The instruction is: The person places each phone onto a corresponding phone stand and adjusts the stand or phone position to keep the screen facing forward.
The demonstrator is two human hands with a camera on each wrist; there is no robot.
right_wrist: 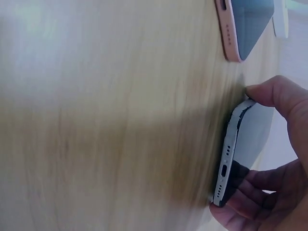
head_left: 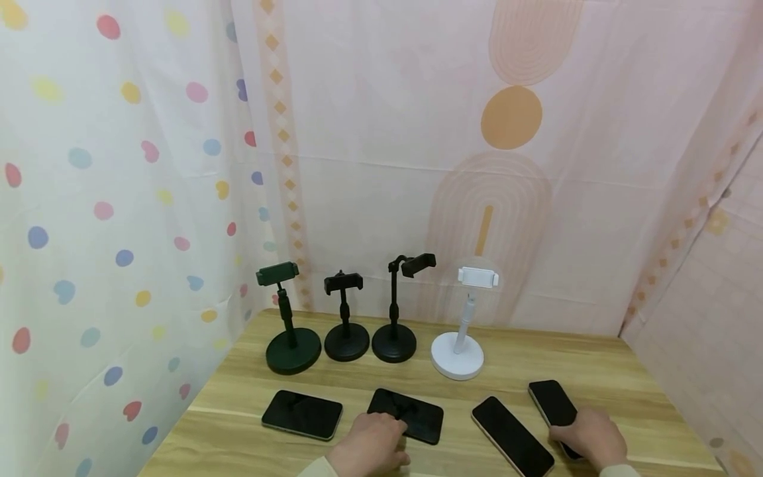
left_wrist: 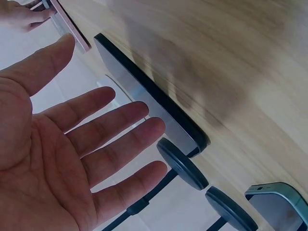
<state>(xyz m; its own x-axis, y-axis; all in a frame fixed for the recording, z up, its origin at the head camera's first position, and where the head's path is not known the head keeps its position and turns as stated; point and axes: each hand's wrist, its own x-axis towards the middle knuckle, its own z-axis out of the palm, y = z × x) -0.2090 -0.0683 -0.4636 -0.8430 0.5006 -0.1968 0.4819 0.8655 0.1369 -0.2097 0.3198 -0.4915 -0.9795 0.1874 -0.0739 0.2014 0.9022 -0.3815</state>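
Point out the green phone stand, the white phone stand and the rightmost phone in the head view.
Green phone stand (head_left: 287, 318): head view, on its pole.
White phone stand (head_left: 465, 324): head view, on its pole.
Rightmost phone (head_left: 553, 403): head view, on its screen.

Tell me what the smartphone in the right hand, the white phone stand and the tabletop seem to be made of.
Smartphone: its glossy, reflective screen looks like glass; the pale rim, worn-looking at the edge, could be metal or plastic.
White phone stand: probably plastic, smooth and evenly coloured.
Tabletop: wood or wood-look laminate, low sheen, with streaky grain.
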